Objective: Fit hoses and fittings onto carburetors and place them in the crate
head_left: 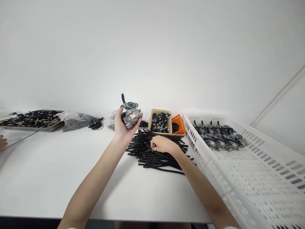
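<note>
My left hand (122, 126) holds a grey metal carburetor (131, 115) up above the white table (59, 171), with a short black tube sticking up from its top. My right hand (161, 144) rests on a pile of black rubber tubes (157, 156) lying on the table, its fingers pinched on one tube. The pile lies just right of the raised carburetor.
A tan box (150, 118) of small metal parts and an orange basket (180, 122) stand behind the tubes. A large white perforated crate (250, 171) at right holds several carburetors (219, 135). A metal tray (30, 127) of black parts and plastic bags (76, 121) sit at left. Another person's hand (2, 142) shows at the left edge.
</note>
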Demonstrator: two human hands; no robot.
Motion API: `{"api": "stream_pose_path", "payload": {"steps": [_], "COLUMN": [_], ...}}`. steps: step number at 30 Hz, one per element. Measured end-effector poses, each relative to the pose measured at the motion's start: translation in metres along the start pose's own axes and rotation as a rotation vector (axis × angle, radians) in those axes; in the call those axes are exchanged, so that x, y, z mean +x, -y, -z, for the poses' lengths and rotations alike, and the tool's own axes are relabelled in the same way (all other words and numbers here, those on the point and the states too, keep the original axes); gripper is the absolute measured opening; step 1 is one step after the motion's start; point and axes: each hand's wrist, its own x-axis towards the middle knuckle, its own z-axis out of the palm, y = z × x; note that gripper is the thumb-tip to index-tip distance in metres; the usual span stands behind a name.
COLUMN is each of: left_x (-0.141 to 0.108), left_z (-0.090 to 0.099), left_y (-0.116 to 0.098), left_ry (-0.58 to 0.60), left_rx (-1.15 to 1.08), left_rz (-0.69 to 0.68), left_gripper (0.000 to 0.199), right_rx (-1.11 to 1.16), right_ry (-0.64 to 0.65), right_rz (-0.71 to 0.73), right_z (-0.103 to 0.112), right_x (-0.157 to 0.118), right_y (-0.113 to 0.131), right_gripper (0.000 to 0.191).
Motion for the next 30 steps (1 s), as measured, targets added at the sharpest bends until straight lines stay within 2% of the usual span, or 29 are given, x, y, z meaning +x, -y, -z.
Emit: {"api": "stream_pose_path", "payload": {"steps": [3,6,8,11,12,14,17,18,23,30], "left_x": [-0.004,-0.006,-0.006,-0.006,-0.006,-0.006,-0.007,-0.007,-0.007,-0.004], "left_z": [-0.003,-0.003,-0.003,-0.002,-0.002,-0.002,-0.003,-0.003,-0.002,0.005], "left_y": [0.001,0.002,0.002,0.002,0.002,0.002,0.004,0.005,0.009,0.017], "left_ry": [0.008,0.016,0.017,0.017,0.016,0.013,0.014,0.017,0.045,0.094], "left_rx": [0.009,0.020,0.033,0.038,0.036,0.028,0.032,0.039,0.101,0.220], "left_rz": [0.009,0.012,0.003,-0.002,0.000,-0.002,-0.027,-0.037,-0.086,-0.167], "left_gripper": [0.038,0.037,0.036,0.035,0.035,0.035,0.032,0.031,0.028,0.027], "right_rx": [-0.004,0.004,0.040,0.235,0.348,0.579,0.819,0.881,1.115,1.302], "right_ry": [-0.110,-0.345,-0.657,-1.252,-1.384,-1.499,-1.525,-1.506,-1.243,-0.890], "right_rz": [0.018,0.005,0.040,0.200,0.244,0.261,0.206,0.181,0.105,0.094], "right_z": [0.013,0.034,0.049,0.066,0.071,0.077,0.079,0.077,0.060,0.039], "right_x": [-0.005,-0.014,-0.021,-0.035,-0.039,-0.044,-0.042,-0.039,-0.020,-0.012], "right_y": [-0.001,-0.001,-0.002,-0.007,-0.009,-0.014,-0.017,-0.016,0.001,0.040], "right_gripper": [0.014,0.019,0.024,0.024,0.024,0.031,0.048,0.049,0.032,0.044]}}
